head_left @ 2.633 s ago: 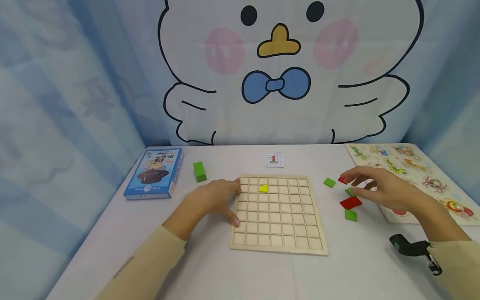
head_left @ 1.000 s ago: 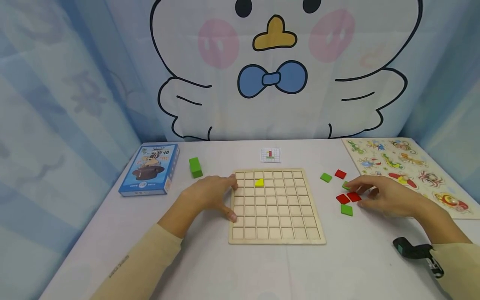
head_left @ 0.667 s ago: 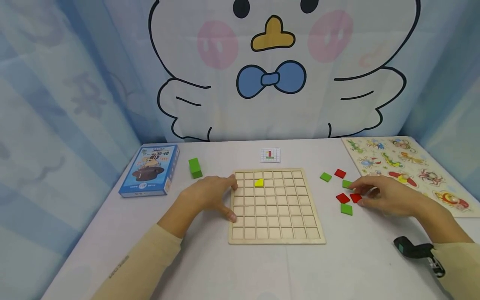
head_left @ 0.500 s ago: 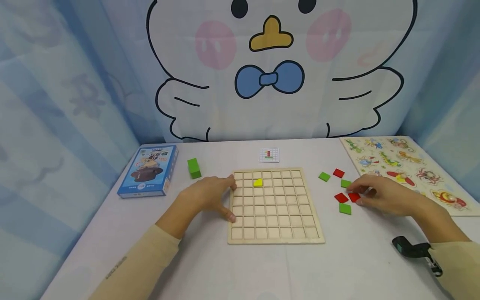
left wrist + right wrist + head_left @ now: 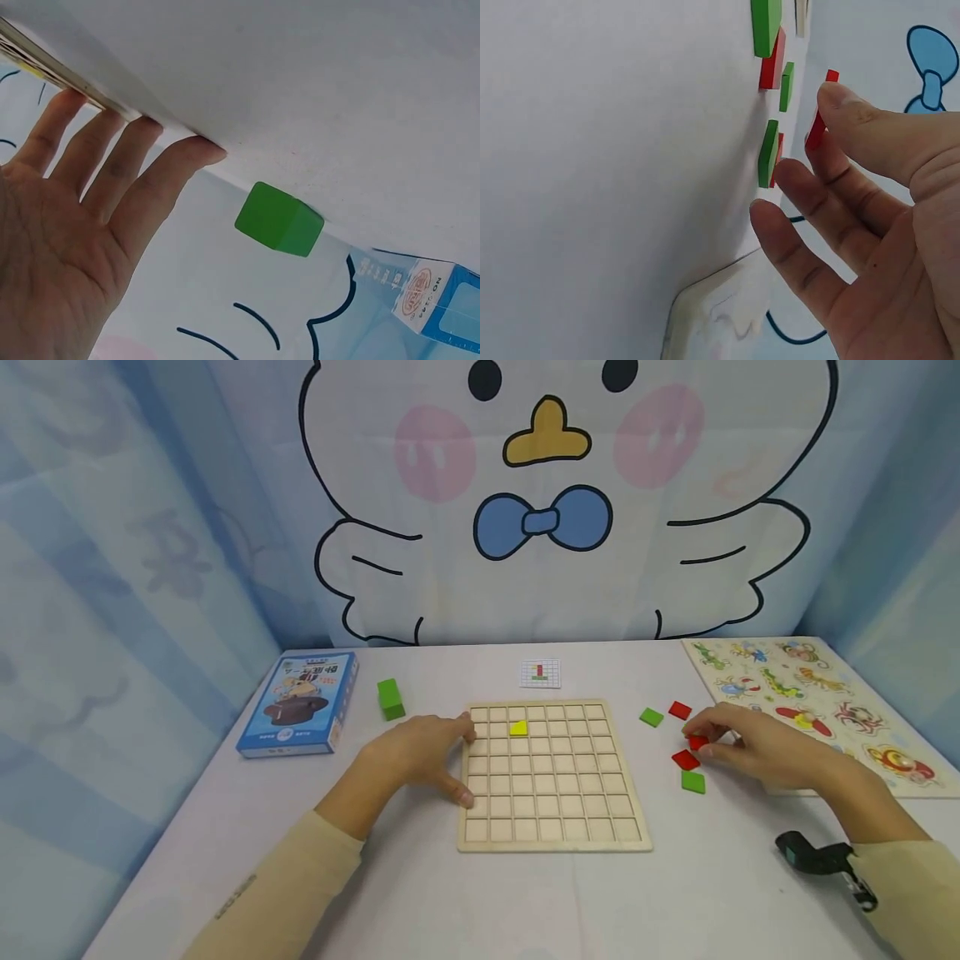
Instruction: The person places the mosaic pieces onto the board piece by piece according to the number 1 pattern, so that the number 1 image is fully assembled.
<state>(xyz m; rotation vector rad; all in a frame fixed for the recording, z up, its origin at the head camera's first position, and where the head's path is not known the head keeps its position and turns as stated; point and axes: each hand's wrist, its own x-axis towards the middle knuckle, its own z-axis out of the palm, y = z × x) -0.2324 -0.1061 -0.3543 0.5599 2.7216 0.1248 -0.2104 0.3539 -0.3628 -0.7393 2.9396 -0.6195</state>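
Note:
My right hand (image 5: 768, 747) pinches a small red square tile (image 5: 816, 131) between thumb and fingers; in the right wrist view the tile stands clear of the white tabletop. Around it lie two other red tiles (image 5: 686, 760) and several green tiles (image 5: 693, 782), one of which the hand covers in the head view. My left hand (image 5: 416, 752) rests at the left edge of a wooden grid board (image 5: 555, 847), thumb and fingers spread along that edge. A yellow piece (image 5: 519, 728) with a cut corner sits in one cell near the board's upper left.
Beyond the left hand stands a green block (image 5: 391, 699), with a blue picture box (image 5: 298, 703) farther left. A small card with a grid pattern (image 5: 540, 674) lies behind the board. An animal picture board (image 5: 813, 693) lies at the right, partly under the right hand.
The right hand fingered the tiles, slid one red tile away from its neighbour, and now has it lifted and pinched, slightly farther back. The left hand keeps its place at the board.

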